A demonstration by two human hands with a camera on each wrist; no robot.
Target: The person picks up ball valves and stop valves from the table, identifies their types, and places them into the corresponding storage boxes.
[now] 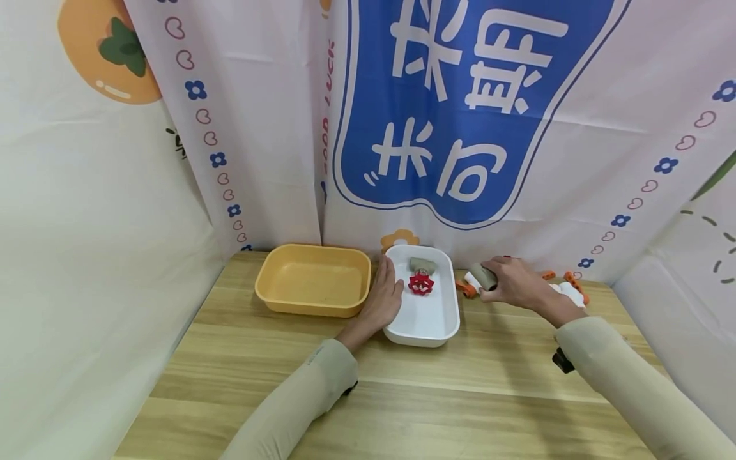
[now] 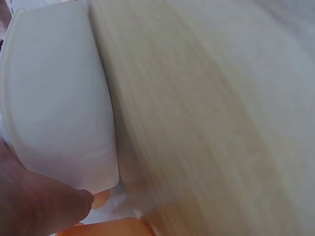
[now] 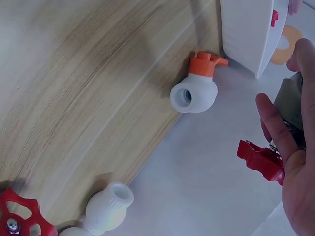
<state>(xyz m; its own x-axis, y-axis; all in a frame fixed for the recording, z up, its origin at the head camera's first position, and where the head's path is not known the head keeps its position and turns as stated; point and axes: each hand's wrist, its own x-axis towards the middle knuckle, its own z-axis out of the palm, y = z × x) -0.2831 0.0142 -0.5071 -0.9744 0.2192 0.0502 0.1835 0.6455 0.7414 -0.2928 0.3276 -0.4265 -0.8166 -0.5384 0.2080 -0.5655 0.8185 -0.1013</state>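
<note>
In the head view, the left hand (image 1: 384,300) lies along the near-left side of the white rectangular plastic tray (image 1: 422,319), its fingers stretched out and touching the rim; inside that tray, toward its far end, lies a grey-green pipe valve with a red handwheel (image 1: 421,283); left of the hand stands a yellow rectangular plastic tray (image 1: 313,281); to the right of the white tray, the right hand (image 1: 513,281) grips a second grey-green valve (image 1: 484,276) above the wood-grain table (image 1: 402,402); a white valve with an orange handle (image 1: 468,290) lies between tray and hand, and more white and orange pieces (image 1: 569,292) lie beyond the wrist.

In the left wrist view, a digit presses against the white tray's outer wall.

In the right wrist view, the held valve's red handwheel juts out past the fingers; below, apart from the orange-handled valve, sit a white round-bodied fitting (image 3: 106,209) and a red handwheel (image 3: 13,225), partly cut off.
</note>
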